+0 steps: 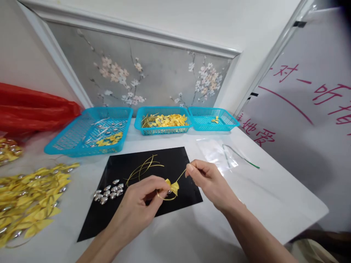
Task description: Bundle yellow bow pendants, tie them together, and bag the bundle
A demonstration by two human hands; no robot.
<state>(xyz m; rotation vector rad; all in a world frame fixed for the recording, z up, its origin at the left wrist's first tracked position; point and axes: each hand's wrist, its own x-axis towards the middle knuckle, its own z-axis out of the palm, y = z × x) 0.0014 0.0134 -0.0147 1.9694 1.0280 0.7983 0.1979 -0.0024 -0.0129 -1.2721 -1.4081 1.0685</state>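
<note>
Between the thumb and fingers of my left hand (148,197) is a small yellow ribbon bow (174,187), with a silver bead partly hidden behind it. A thin gold cord (181,175) runs from the bow up to my right hand (204,179), whose thumb and forefinger pinch its end. More of the cord curves in a loop below the bow. Both hands are above a black mat (181,160). On the mat, left of my left hand, is a cluster of silver heart-shaped beads (108,191). Several loose gold cords (144,168) lie behind that hand.
Three blue baskets stand along the wall: a left one (68,137), a middle one (164,130) with yellow bows and cords, and a right one (214,127). Finished-looking yellow bows with beads (33,197) cover the table's left. A plastic bag (216,153) and green cord (251,163) lie right.
</note>
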